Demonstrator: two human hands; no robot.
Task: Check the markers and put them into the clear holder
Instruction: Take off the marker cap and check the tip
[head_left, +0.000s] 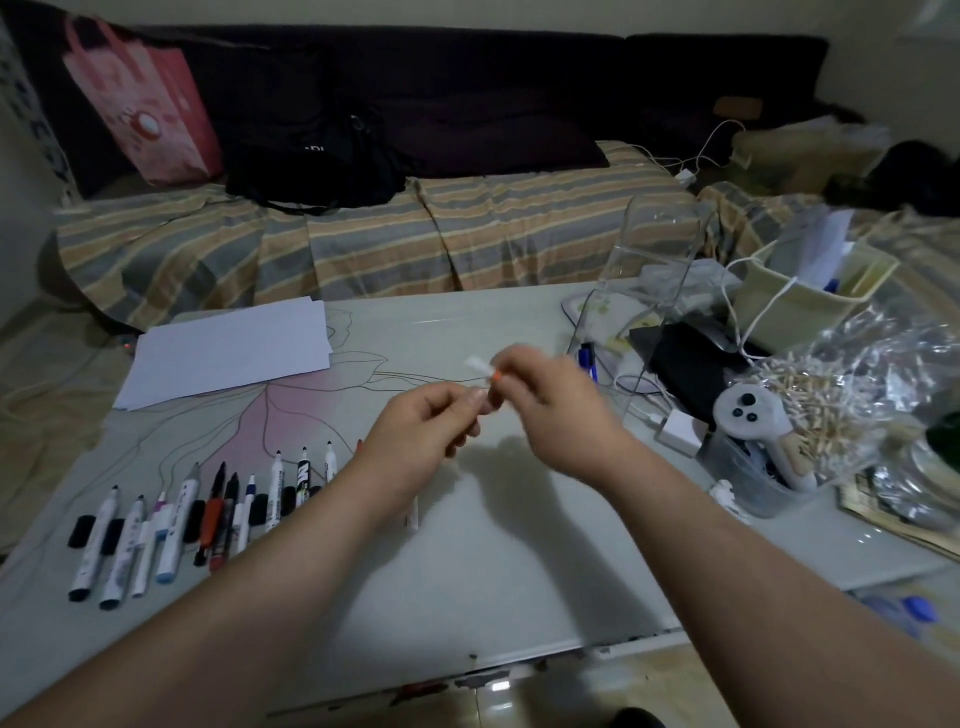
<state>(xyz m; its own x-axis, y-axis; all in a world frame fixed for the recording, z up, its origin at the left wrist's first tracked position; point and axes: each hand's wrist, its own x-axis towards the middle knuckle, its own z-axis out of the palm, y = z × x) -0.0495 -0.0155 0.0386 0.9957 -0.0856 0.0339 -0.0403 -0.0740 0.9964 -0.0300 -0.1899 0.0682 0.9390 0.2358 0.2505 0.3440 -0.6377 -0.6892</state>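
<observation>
My right hand (540, 395) grips a white marker with an orange band (480, 365), its white end sticking out to the upper left. My left hand (431, 431) is pinched just below it; what its fingertips hold is blurred, perhaps the marker's cap. Both hands hover over the middle of the table. A row of several uncapped markers (208, 512) lies at the front left, with black caps beside them. The clear holder (649, 291) stands at the right rear of the table, and a blue marker (588, 358) shows at its base.
White paper sheets (228, 351) lie at the table's back left. Right of the holder are a black device (691, 364), a white charger (678, 431), a white controller (748, 410), a bag of wooden sticks (831, 395) and a cream basket (810, 291). A striped couch runs behind.
</observation>
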